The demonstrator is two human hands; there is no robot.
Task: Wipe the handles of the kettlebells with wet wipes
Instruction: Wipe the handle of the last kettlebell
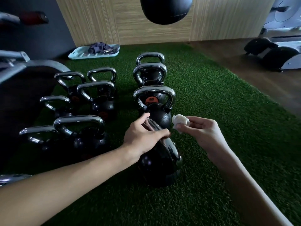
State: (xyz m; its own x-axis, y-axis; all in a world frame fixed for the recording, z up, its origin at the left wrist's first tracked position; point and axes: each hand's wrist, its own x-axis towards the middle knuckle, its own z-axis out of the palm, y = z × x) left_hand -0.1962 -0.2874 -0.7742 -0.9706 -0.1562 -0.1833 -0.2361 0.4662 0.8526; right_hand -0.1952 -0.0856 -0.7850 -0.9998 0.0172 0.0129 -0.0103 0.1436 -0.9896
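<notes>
left hand (143,137): fingers wrapped round the nearest kettlebell (160,162) handle
right hand (202,131): pinching a balled-up wet wipe (180,122) - just beside it

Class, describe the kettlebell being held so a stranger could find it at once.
On the green turf, kettlebells stand in rows. Follow the right-hand row to its nearest kettlebell. It alone has the left hand gripping its handle, the wipe alongside.
</notes>
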